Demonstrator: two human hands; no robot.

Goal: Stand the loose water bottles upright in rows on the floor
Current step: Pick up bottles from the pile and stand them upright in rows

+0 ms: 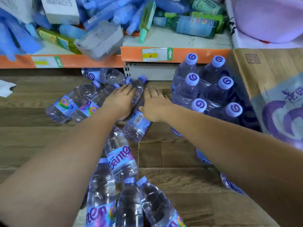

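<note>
Several clear water bottles with purple caps lie loose on the wooden floor (pixel 180 182). One lying bottle (pixel 137 122) points its cap toward the shelf, and both my hands are on it. My left hand (pixel 120 101) rests over its left side with fingers straight. My right hand (pixel 155 106) lies on its right side, thumb against the label. Several bottles (pixel 211 89) stand upright in two rows at the right. More lie at the left (pixel 70 104), near the shelf base (pixel 106 76) and close to me (pixel 131 203).
An orange-edged shelf (pixel 188 54) crammed with blue packages and green bottles runs across the back. A cardboard box (pixel 270 89) stands right of the upright rows. A white scrap (pixel 6 88) lies on the floor at far left.
</note>
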